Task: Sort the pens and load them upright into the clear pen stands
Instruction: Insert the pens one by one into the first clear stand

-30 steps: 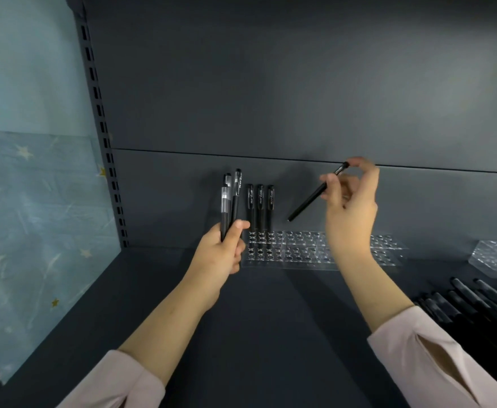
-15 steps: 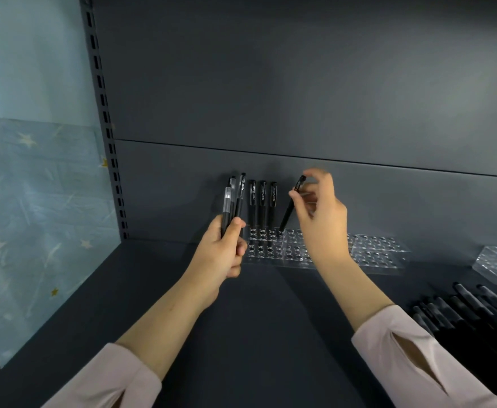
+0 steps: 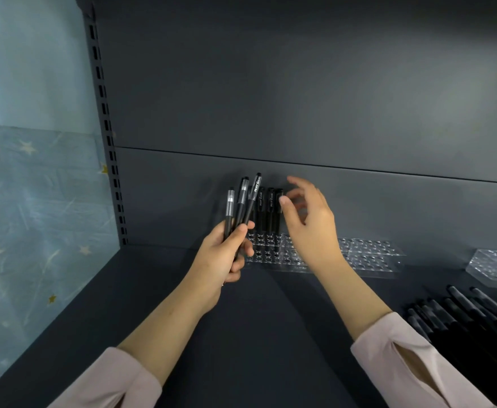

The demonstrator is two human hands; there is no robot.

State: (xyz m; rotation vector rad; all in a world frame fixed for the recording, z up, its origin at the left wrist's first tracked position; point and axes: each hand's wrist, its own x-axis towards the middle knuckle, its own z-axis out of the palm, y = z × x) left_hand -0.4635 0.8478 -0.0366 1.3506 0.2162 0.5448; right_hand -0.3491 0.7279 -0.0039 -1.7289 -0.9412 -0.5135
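Two arms in view, same garment: pale pink long-sleeved top, soft matte fabric. Left sleeve [image 3: 109, 381] ends in a plain rounded cuff, lightly creased. Right sleeve [image 3: 435, 378] has a slit at the cuff: a narrow teardrop gap, darker pink inside, with a seam along its edge. Both cuffs stop well short of the wrists. Forearms, left hand [image 3: 220, 260] and right hand [image 3: 312, 228] are bare.

My right hand [image 3: 312, 225] half covers the clear stand [image 3: 370, 257]. Right of it, loose pens [image 3: 459, 315] are cut off.
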